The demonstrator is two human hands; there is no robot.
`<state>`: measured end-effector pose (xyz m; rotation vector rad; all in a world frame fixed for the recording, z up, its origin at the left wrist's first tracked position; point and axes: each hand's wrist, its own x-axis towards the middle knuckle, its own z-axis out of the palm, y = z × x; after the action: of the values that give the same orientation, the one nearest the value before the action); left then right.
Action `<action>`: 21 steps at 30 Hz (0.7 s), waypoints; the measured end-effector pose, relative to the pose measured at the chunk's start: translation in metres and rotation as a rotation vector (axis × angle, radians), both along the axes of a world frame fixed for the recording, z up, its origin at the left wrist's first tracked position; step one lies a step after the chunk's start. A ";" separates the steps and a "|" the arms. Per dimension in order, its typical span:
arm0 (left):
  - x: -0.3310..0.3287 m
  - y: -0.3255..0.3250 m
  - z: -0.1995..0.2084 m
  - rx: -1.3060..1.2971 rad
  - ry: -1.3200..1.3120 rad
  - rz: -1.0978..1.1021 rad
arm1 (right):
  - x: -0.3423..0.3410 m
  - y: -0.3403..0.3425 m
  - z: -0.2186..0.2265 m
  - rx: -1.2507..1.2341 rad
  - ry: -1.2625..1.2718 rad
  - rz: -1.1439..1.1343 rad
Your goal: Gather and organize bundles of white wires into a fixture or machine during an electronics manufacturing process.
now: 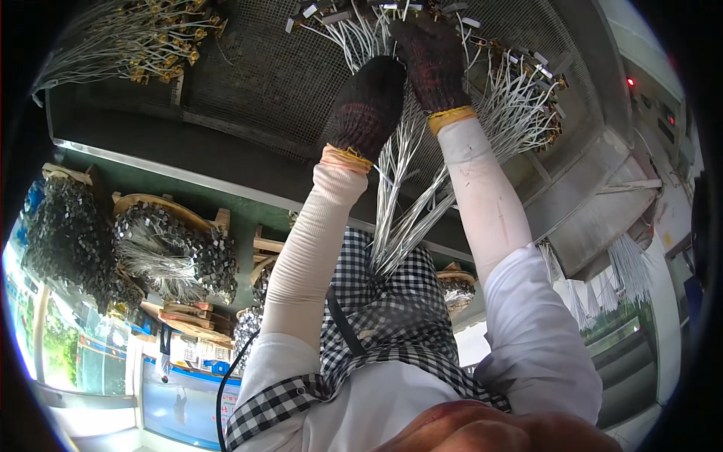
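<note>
Both my hands wear dark knitted gloves with yellow cuffs. My left hand (369, 102) is closed at a bundle of white wires (358, 38), which fan out above it. Just beyond it, my right hand (433, 60) is curled in among the wire ends; what its fingertips pinch is hidden. Small metal and dark end pieces (471, 22) tip the wires. More white wires (520, 105) spread to the right of my right hand. Long wire tails (395, 218) run down over the near edge to the checked apron (429, 294) on my lap.
Under the wires lies a dark mesh work surface (256, 83) with a metal front edge (181, 172). Another wire bundle with brass-coloured ends (162, 45) lies far left. Wire bundles with dark end pieces (64, 233) sit on wooden supports at left. A metal chute (587, 203) stands right.
</note>
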<state>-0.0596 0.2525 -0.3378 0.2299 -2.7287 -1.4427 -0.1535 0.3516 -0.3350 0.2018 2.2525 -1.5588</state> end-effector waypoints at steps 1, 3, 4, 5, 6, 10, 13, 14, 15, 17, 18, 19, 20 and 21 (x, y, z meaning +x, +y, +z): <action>0.003 0.000 0.000 0.084 -0.014 0.034 | 0.000 -0.001 0.002 0.004 -0.008 0.008; 0.005 -0.001 0.001 0.213 -0.099 0.049 | 0.002 -0.001 0.005 -0.049 0.006 0.013; 0.005 -0.001 0.002 0.338 -0.186 0.061 | 0.002 0.000 0.007 -0.106 0.019 0.014; 0.005 0.000 0.002 0.342 -0.184 0.061 | 0.002 0.003 0.010 -0.102 0.020 0.015; 0.007 -0.002 0.001 0.406 -0.222 0.089 | 0.000 0.002 0.019 -0.104 -0.096 0.019; 0.010 0.000 0.004 0.563 -0.311 0.177 | 0.014 0.017 0.034 0.028 -0.075 0.285; 0.011 -0.001 0.005 0.485 -0.224 0.143 | 0.016 0.011 0.037 0.089 -0.039 0.244; 0.011 -0.001 0.005 0.485 -0.222 0.142 | 0.015 0.008 0.038 0.119 -0.044 0.209; 0.006 -0.002 0.016 0.435 -0.264 0.123 | 0.015 0.009 0.037 0.121 -0.043 0.206; 0.004 0.001 0.020 0.385 -0.306 0.101 | 0.014 0.012 0.030 0.219 -0.042 0.229; 0.004 0.003 0.019 0.320 -0.272 0.111 | 0.016 0.013 0.025 0.219 -0.044 0.227; 0.005 0.004 0.018 0.255 -0.237 0.122 | 0.019 0.013 0.019 0.281 0.088 0.275; 0.007 0.005 0.018 0.255 -0.239 0.121 | 0.021 0.014 0.014 0.344 0.221 0.322; 0.007 0.005 0.017 0.258 -0.208 0.137 | 0.022 0.013 0.010 0.344 0.220 0.322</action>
<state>-0.0525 0.2578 -0.3210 0.5970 -2.6050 -1.8211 -0.1315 0.3644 -0.3249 -0.2413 2.5584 -1.0680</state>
